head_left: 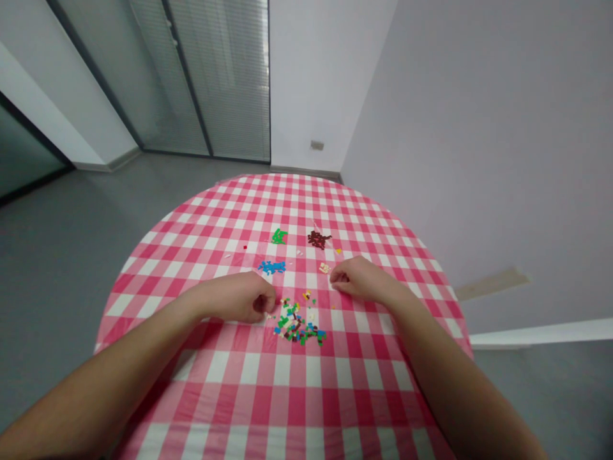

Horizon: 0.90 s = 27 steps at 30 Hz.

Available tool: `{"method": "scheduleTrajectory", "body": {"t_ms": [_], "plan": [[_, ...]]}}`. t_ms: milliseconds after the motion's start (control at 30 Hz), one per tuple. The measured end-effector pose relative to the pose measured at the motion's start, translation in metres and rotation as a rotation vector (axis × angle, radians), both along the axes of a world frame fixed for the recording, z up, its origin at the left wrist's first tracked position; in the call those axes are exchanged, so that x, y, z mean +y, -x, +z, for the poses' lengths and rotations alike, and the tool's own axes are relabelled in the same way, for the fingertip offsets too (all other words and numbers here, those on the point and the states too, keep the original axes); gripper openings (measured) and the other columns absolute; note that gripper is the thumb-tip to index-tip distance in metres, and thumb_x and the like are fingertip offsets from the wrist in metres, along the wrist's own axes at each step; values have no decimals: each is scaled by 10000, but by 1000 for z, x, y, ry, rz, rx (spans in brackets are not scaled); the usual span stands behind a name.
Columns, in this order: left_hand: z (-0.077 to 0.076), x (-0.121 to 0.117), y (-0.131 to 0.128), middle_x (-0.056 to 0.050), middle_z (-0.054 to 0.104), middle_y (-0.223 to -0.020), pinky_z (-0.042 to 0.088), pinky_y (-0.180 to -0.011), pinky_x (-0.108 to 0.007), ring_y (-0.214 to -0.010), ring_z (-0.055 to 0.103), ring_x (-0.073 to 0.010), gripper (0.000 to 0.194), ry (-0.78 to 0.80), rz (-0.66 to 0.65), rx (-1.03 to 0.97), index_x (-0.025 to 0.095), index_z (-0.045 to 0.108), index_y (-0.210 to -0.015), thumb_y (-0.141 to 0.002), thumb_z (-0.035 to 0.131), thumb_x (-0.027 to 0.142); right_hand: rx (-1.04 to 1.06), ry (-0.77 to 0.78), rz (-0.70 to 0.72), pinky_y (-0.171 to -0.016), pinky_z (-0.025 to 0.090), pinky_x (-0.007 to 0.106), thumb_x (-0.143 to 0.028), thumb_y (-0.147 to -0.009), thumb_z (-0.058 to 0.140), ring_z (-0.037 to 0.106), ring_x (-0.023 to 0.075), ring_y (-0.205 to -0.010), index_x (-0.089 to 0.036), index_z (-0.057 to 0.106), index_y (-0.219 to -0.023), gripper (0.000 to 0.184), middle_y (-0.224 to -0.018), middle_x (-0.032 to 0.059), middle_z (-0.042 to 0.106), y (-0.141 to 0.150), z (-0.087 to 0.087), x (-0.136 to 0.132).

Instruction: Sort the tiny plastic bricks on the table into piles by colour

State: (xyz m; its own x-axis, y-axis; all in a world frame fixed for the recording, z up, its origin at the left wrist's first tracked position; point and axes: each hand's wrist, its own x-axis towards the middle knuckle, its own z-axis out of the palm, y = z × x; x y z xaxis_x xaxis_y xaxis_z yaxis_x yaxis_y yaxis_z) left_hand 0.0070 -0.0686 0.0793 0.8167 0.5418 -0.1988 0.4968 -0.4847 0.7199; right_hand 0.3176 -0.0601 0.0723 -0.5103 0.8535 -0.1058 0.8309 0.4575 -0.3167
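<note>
My left hand [246, 300] rests on the red-and-white checked tablecloth [287, 396] with its fingers curled in, just left of a mixed pile of small coloured bricks [297, 324]. My right hand [357, 278] lies closed in a pinch beside a few cream pieces [324, 268]. What either hand holds is too small to make out. Beyond the hands lie sorted heaps: blue bricks [271, 267], green bricks [279, 236] and dark brown bricks [318, 239].
The round table stands close to a pale wall on the right [479, 128]. Grey floor [62, 243] surrounds it on the left. Glass doors with blinds [215, 76] are at the back. Single stray bricks dot the cloth near the heaps.
</note>
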Motion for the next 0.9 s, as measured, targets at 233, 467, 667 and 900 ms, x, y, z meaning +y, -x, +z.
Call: {"method": "scheduleTrajectory", "body": {"t_ms": [233,467,667,900], "plan": [[-1,-1,-5,28,670,-687,346,-568,-238,-606,555,-124,139,-12,-68,137,192,697,-734,-700,641,70,-12,63,-45,-594,353,262,-131,-837,625,609,154,-652,-186,654,-753,105,-741,36,711,7,-1,1],[-1,0,-9,27,655,-674,327,-558,-235,-579,515,-109,147,11,-102,102,173,687,-719,-706,600,55,24,-6,-130,-620,359,266,-187,-885,634,624,180,-743,-185,608,-857,39,-857,67,716,15,-4,0],[-4,1,-9,26,647,-660,319,-553,-234,-561,512,-104,153,-1,-137,55,166,679,-707,-709,579,51,9,-34,-171,-604,344,274,-206,-915,622,598,181,-707,-187,596,-855,68,-811,71,701,23,-6,1],[-1,-1,-9,17,680,-674,367,-580,-220,-591,572,-112,201,-24,-114,36,170,717,-732,-718,568,35,51,-60,-182,-603,336,267,-217,-921,613,604,175,-687,-190,584,-838,92,-776,62,693,23,-5,-1]]}}
